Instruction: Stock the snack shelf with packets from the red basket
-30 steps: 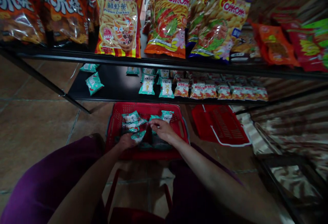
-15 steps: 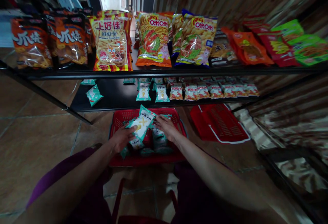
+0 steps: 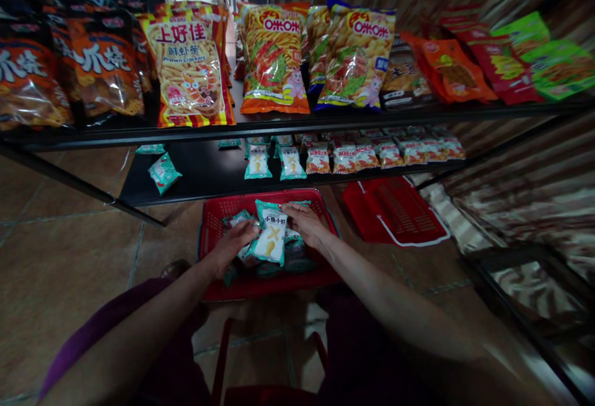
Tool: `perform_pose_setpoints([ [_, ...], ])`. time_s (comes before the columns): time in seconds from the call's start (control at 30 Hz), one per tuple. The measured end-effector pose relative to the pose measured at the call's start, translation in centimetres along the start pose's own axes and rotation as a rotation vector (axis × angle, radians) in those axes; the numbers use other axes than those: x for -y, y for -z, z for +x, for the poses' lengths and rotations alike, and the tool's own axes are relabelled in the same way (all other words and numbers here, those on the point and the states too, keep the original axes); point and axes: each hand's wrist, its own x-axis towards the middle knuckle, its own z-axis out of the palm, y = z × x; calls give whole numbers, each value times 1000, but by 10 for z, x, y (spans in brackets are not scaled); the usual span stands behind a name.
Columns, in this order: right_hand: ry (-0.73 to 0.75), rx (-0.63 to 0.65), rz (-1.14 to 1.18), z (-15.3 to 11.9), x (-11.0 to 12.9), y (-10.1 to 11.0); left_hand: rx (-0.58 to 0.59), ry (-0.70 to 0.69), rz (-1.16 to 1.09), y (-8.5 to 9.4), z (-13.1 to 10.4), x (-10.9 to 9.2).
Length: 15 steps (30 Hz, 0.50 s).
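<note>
A green-and-white snack packet (image 3: 273, 233) is upright above the red basket (image 3: 218, 295), its printed front facing me. My right hand (image 3: 302, 223) has its fingers closed on the packet's upper right corner. My left hand (image 3: 235, 242) is at the packet's left side, fingers together; whether it grips this packet or one beneath is hard to tell. More green packets (image 3: 297, 263) lie in the basket under and around both hands.
Above the basket is a black shelf (image 3: 195, 173) with small green and red-and-white packets. Large snack bags (image 3: 274, 62) stand on the upper shelf (image 3: 269, 127). A second red basket (image 3: 395, 211) lies on the floor at right. A metal frame (image 3: 502, 307) is at lower right.
The packet has turned from tilted to nearly upright and moved right. My right hand now grips its corner, and my left hand has moved up and right. The view has shifted slightly.
</note>
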Motion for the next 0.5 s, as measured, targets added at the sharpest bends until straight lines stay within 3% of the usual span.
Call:
perform_pose_setpoints([
  [0.37, 195, 108, -279, 4, -10, -6, -233, -29, -37, -12, 26, -4],
  [0.5, 197, 62, -294, 1, -10, -6, -273, -33, -68, -15, 28, -7],
])
